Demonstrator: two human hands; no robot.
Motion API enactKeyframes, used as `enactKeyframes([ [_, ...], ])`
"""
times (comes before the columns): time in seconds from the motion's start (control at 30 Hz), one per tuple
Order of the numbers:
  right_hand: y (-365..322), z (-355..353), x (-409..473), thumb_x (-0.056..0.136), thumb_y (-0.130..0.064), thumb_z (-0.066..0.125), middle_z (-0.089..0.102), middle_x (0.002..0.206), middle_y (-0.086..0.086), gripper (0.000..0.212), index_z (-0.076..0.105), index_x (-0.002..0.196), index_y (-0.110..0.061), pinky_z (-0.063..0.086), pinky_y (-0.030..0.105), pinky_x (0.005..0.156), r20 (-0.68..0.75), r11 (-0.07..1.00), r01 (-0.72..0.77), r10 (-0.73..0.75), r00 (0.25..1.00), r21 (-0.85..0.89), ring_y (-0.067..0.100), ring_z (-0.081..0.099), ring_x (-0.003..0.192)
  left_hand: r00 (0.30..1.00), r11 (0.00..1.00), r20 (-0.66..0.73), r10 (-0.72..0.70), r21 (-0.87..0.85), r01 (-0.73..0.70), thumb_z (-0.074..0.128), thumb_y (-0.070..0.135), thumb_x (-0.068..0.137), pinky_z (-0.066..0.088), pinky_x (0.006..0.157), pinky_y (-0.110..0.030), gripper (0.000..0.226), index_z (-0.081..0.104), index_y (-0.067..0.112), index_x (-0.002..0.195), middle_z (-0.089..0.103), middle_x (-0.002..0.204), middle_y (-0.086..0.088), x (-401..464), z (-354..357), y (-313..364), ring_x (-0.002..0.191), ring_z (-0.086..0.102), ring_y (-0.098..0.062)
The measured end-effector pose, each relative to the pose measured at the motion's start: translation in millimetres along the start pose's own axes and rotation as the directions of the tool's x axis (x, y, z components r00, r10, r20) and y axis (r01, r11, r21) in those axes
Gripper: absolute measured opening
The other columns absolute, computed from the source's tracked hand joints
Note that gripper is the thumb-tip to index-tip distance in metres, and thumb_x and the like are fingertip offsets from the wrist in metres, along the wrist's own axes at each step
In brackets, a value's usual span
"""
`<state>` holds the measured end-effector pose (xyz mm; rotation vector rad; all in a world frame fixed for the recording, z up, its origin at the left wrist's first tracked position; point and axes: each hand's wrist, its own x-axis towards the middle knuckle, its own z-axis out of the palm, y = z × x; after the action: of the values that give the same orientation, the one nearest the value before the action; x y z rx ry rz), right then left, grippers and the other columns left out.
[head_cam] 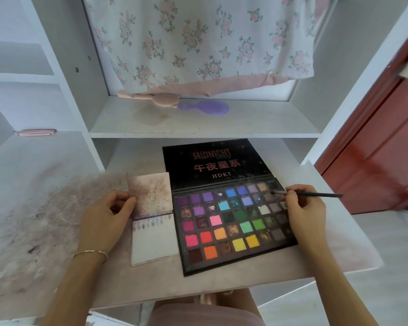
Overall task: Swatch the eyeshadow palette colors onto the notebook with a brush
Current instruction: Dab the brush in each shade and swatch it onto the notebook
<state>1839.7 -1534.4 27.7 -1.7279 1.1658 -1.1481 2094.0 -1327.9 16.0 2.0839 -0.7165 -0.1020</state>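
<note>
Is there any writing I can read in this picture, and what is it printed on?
"MIDNIGHT": top line on the open palette lid.
Small blue script just under it: too blurred to read.
"午夜星系": middle line on the same lid.
"HDKT": bottom line on the same lid.
The notebook shows only colour swatches, no readable text.

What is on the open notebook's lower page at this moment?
The notebook shows a row of small faint swatches, purples and pale blues, along the top of its lower page; the rest is blank. The left hand holds the flipped-up, smudged cover, hiding part of its left edge.
</note>
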Motion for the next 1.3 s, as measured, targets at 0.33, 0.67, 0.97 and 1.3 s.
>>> enactKeyframes([
  [0.33,5.3,5.1,-0.6,0.091,-0.014,0.05,0.057,0.067,-0.009,0.026,0.045,0.073,-0.032,0.04,0.014,0.052,0.069,0.984,0.037,-0.026,0.997,-0.174,0.004,0.057,0.063,1.0,0.999,-0.006,-0.024,-0.034,0.023,0.063,0.017,0.085,0.036,0.059,-0.011,0.011,0.06,0.024,0.077,0.059,0.069,0.014,-0.9,0.0,1.2,0.069,0.052,0.0],
  [0.67,1.5,3.2,-2.1,0.091,-0.012,0.049,0.056,0.065,-0.007,0.026,0.045,0.072,-0.029,0.039,0.014,0.051,0.059,0.982,0.027,-0.016,0.998,-0.186,0.005,0.055,0.061,1.0,0.999,0.001,-0.021,-0.041,0.022,0.063,0.018,0.085,0.037,0.061,-0.02,0.008,0.062,0.022,0.079,0.06,0.071,0.013,-0.4,0.0,-0.7,0.07,0.054,-0.002],
  [0.97,-30.5,18.5,-23.3,0.091,-0.005,0.047,0.063,0.072,-0.002,0.021,0.051,0.078,-0.022,0.049,0.011,0.05,0.185,0.985,-0.04,0.008,0.983,0.169,0.002,0.065,0.069,1.0,0.998,-0.007,-0.019,-0.058,0.018,0.064,0.018,0.084,0.037,0.061,-0.017,0.015,0.06,0.028,0.074,0.061,0.07,0.013,0.0,0.2,-2.1,0.069,0.055,-0.003],
  [1.3,-56.9,83.5,-70.6,0.087,-0.012,0.053,0.065,0.071,0.004,0.019,0.054,0.077,-0.029,0.05,0.021,0.061,0.531,0.987,0.022,-0.103,0.841,0.158,0.015,0.061,0.068,1.0,0.997,0.01,-0.022,-0.08,0.022,0.064,0.015,0.084,0.036,0.057,-0.013,0.025,0.057,0.034,0.07,0.061,0.068,0.015,-1.5,-1.5,3.2,0.068,0.056,0.0],
])
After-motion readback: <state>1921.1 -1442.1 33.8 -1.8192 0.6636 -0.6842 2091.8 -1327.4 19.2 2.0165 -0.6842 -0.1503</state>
